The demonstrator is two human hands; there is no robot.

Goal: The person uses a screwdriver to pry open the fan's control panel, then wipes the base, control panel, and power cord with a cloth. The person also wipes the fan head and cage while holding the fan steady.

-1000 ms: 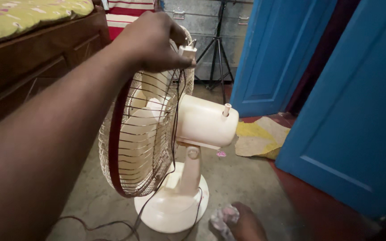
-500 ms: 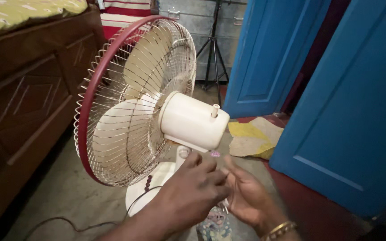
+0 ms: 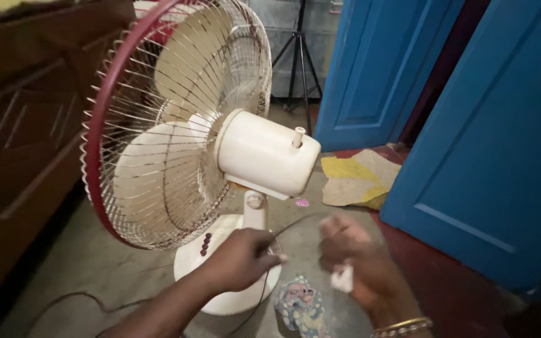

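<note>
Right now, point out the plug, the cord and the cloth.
plug (image 3: 342, 279): head view, white body below right hand's fingers.
cord (image 3: 290, 226): head view, dark stretch between the hands.
cloth (image 3: 300, 307): head view, patterned middle.

Fan (image 3: 220, 156) on floor (image 3: 95, 269); cabinet (image 3: 26, 125) left, doors (image 3: 489, 144) right, tripod (image 3: 298, 56) behind.

Grey concrete floor (image 3: 95, 263), dimly lit. Dark wooden furniture panel (image 3: 20, 138) along the left. Blue doors (image 3: 489, 144) to the right (one leaf ajar). Black tripod (image 3: 298, 56) at the back wall; yellow-and-tan mat (image 3: 358, 181) by the doorway.
</note>
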